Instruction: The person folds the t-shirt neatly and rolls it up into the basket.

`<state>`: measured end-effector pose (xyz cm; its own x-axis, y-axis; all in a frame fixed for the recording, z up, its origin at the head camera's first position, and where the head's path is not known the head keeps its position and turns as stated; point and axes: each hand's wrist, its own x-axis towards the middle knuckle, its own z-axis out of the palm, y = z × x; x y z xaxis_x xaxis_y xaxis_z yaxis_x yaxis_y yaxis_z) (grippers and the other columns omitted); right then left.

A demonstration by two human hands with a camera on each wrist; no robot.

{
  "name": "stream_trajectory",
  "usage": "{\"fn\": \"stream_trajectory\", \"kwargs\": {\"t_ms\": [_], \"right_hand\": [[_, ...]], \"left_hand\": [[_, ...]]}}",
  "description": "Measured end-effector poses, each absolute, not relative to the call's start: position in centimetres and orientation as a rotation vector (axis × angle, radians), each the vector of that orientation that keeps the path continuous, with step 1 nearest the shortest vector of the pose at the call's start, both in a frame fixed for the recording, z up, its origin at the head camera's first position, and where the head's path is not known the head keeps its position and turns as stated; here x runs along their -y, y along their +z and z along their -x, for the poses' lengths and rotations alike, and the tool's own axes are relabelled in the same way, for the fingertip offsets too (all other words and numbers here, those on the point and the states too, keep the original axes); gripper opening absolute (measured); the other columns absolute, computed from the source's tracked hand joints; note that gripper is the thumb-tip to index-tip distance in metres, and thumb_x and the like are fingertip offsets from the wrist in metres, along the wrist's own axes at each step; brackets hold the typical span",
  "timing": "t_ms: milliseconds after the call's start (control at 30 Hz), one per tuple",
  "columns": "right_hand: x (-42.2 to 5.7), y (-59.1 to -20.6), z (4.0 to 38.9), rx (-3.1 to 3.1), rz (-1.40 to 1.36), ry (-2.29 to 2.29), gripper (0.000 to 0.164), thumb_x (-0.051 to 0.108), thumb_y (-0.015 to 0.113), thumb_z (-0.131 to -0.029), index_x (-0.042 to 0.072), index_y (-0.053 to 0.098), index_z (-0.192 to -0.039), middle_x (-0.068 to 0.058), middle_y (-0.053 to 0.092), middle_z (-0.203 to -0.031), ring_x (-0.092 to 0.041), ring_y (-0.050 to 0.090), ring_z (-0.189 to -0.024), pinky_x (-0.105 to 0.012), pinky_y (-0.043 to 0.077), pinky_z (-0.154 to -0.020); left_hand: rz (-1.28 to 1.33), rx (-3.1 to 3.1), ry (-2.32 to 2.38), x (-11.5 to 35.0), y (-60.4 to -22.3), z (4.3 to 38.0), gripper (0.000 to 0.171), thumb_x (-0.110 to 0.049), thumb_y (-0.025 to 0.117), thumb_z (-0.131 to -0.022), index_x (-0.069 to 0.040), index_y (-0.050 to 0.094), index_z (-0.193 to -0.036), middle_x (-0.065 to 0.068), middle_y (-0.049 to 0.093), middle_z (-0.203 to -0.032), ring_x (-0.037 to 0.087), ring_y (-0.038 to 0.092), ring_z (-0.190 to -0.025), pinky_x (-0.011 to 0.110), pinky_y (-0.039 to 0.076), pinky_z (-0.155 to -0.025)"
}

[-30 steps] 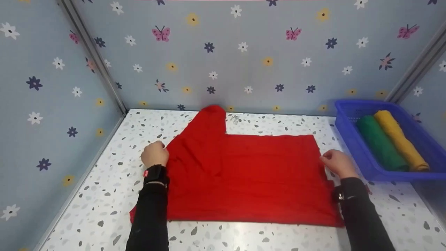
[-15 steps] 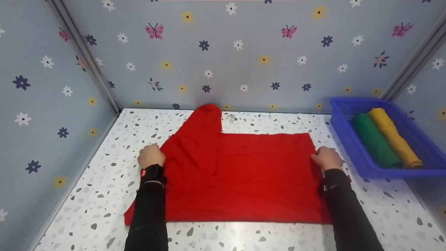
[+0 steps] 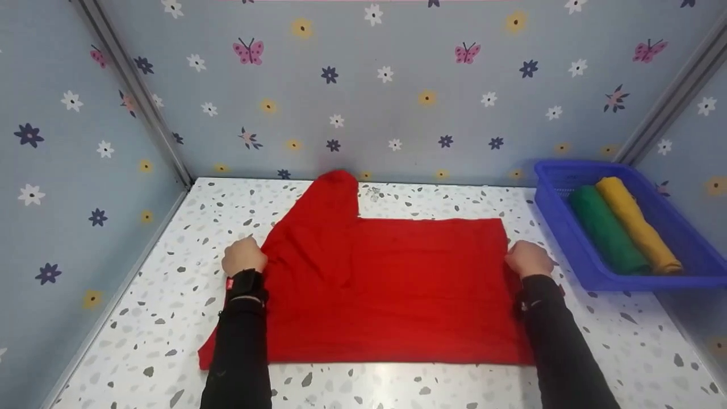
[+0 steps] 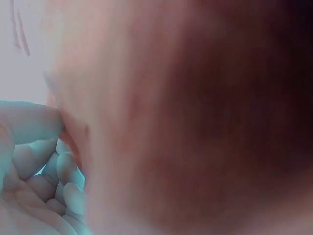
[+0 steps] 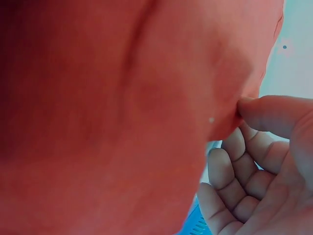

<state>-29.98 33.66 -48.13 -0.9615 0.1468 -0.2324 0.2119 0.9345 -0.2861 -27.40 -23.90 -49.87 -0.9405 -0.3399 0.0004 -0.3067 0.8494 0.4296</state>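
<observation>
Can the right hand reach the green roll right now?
Probably not yet: the right hand pinches the red cloth, though the green roll lies uncovered in the open blue basket.

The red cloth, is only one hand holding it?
No, the left hand pinches one side of the red cloth, the right hand the other.

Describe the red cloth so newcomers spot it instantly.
On the speckled white table, find the left hand and right hand. The red cloth lies between them, each pinching one side edge. Unlike the green roll and yellow roll in the blue basket, it's spread out.
</observation>
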Motion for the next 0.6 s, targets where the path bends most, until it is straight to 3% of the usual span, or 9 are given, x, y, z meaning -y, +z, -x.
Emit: {"fn": "stream_trajectory", "kwargs": {"t_ms": [267,400,600], "right_hand": [[-34.6,-47.7,29.1,-2.926,-0.172,-0.574,0.024,0.020,0.055,-0.089,0.001,0.067,-0.095,-0.014,0.063,-0.086,-0.033,0.059,-0.083,-0.046,0.047,-0.066],[-34.9,-47.5,28.5,-2.939,-0.119,-0.654,0.024,0.020,0.056,-0.091,-0.001,0.065,-0.098,-0.011,0.061,-0.083,-0.029,0.057,-0.075,-0.042,0.046,-0.067],[-35.4,-46.9,27.2,-2.986,-0.044,-0.778,0.022,0.018,0.057,-0.094,-0.003,0.062,-0.100,-0.012,0.060,-0.082,-0.023,0.055,-0.065,-0.039,0.044,-0.067]], "left_hand": [[-0.378,2.846,-0.730,24.6,-49.8,26.8,0.014,-0.002,0.051,-0.079,0.000,0.061,-0.070,0.026,0.067,-0.083,0.048,0.062,-0.081,0.055,0.049,-0.065],[-0.258,2.793,-0.754,25.0,-49.3,26.1,0.010,-0.004,0.054,-0.078,0.000,0.062,-0.074,0.021,0.065,-0.079,0.043,0.061,-0.077,0.052,0.047,-0.064],[-0.051,2.724,-0.800,25.2,-48.1,24.6,0.012,-0.004,0.058,-0.081,0.004,0.065,-0.084,0.020,0.064,-0.081,0.040,0.060,-0.078,0.052,0.047,-0.073]]}}
